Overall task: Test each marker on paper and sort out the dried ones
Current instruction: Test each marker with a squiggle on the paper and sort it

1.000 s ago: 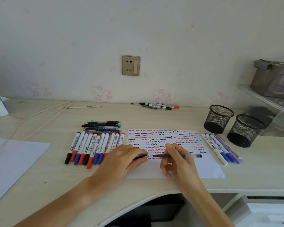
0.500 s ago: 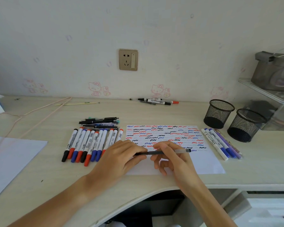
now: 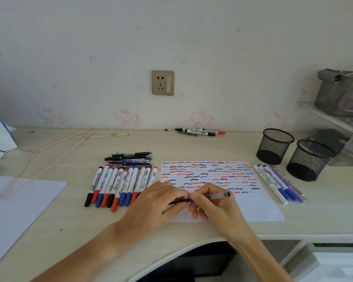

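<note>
The pen lies level between both hands, just above the near half of the paper, its clear barrel and dark end pointing right. Held sideways like this, off the sheet, it looks ready to be capped or uncapped rather than to draw; which one I cannot tell, since the join sits behind the fingers.

The right hand pinches the barrel with thumb and forefinger, the other fingers curled loosely under it. The left hand meets it knuckle to knuckle, its fingers curled narrow round the pen's dark left end, probably the cap.

The paper is already filled across its far part with red, blue and black squiggles, with bare space left only along the near edge, which suggests the testing is well advanced.

Left of the paper a row of markers lies side by side with caps toward the near edge, and a small stack of thin pens lies crosswise beyond it. Just right of the paper is a smaller group of blue and purple markers, likely one sorted pile. Three markers by the wall lie well apart, perhaps the rejects. Two mesh cups stand at the far right of the worktop.
</note>
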